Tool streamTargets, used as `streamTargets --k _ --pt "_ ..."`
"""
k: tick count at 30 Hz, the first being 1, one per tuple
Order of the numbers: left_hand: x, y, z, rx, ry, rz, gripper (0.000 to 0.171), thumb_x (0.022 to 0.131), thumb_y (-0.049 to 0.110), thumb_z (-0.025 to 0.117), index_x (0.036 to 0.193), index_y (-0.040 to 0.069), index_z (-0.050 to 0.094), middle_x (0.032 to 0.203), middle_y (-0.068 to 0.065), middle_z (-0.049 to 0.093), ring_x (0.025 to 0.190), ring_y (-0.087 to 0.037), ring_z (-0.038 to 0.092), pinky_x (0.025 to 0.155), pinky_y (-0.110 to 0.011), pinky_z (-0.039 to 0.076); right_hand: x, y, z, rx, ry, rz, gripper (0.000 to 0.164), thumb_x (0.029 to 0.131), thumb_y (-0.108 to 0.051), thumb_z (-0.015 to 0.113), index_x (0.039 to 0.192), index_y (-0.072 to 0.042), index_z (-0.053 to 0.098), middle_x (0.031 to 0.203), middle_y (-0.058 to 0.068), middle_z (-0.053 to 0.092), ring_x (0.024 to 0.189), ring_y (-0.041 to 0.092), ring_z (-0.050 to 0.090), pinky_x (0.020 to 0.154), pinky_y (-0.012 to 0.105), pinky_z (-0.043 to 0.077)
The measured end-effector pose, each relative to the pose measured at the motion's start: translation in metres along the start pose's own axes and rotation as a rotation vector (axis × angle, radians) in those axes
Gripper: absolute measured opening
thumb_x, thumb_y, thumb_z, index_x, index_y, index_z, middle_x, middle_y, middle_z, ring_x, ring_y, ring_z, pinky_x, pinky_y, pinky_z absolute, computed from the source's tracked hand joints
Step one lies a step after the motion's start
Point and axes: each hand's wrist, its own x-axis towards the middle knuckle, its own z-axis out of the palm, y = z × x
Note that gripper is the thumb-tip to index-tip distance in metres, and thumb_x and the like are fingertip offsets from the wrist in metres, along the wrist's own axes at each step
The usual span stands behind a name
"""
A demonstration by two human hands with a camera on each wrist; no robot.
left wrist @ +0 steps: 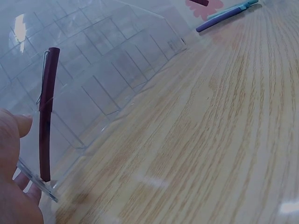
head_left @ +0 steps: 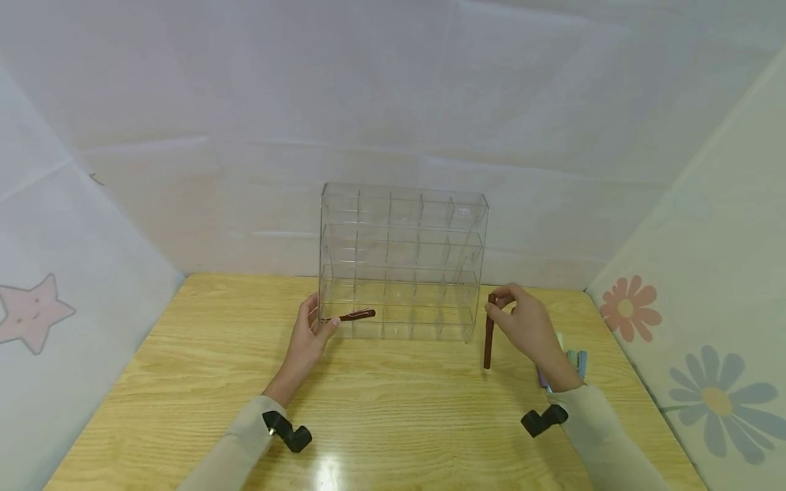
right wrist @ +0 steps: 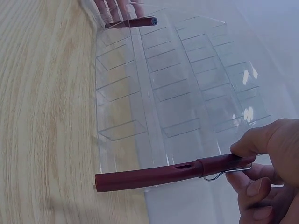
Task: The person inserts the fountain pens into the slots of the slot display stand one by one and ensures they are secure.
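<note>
A clear plastic rack (head_left: 399,329) with rows of compartments stands at the back of the table. My left hand (head_left: 309,339) grips its lower left side, thumb in front and fingers at the outer wall. In the bottom row's left end compartment leans a dark red pen (left wrist: 47,112), its metal clip near the upper end. My right hand (head_left: 529,329) pinches another dark red pen (right wrist: 149,178) by its clipped cap end, beside the rack's right side. This pen hangs nearly upright in the head view, apart from the table as far as I can tell.
Several pens, among them a blue pen (head_left: 582,363) and a purple pen (left wrist: 219,19), lie on the wooden table (head_left: 393,423) at the right, partly hidden by my right wrist. A pale sheeted wall (head_left: 393,102) rises behind the rack.
</note>
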Motion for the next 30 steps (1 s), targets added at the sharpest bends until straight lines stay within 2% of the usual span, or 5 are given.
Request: streamTargets --k 11,16,30 --pt "-0.001 -0.001 0.000 -0.016 0.000 -0.001 0.077 0.110 0.019 0.061 0.170 0.011 0.014 0.176 -0.022 0.020 0.165 -0.043 0.020 0.131 -0.060 0.034 0.001 -0.010 0.004 0.024 0.041 -0.029 0.030 0.105 -0.028 0.069 0.126 -0.007 0.067 0.110 0.013 0.071 0.080 0.022 0.057 0.059 0.028 0.045" --pt "-0.001 -0.002 0.000 -0.011 0.005 -0.006 0.077 0.110 0.019 0.062 0.170 0.010 0.014 0.176 -0.021 0.020 0.165 -0.043 0.020 0.132 -0.060 0.033 0.002 -0.014 0.006 0.044 0.041 -0.046 0.028 0.105 -0.027 0.069 0.125 -0.008 0.067 0.110 0.013 0.071 0.071 0.022 0.051 0.052 0.028 0.039" --pt "-0.001 0.000 0.000 0.021 0.002 0.004 0.076 0.111 0.021 0.061 0.170 0.012 0.015 0.177 -0.019 0.019 0.166 -0.041 0.018 0.133 -0.062 0.028 0.007 -0.024 0.009 0.087 0.057 -0.081 0.026 0.104 -0.026 0.070 0.123 -0.008 0.066 0.108 0.012 0.071 0.056 0.015 0.043 0.044 0.026 0.035"
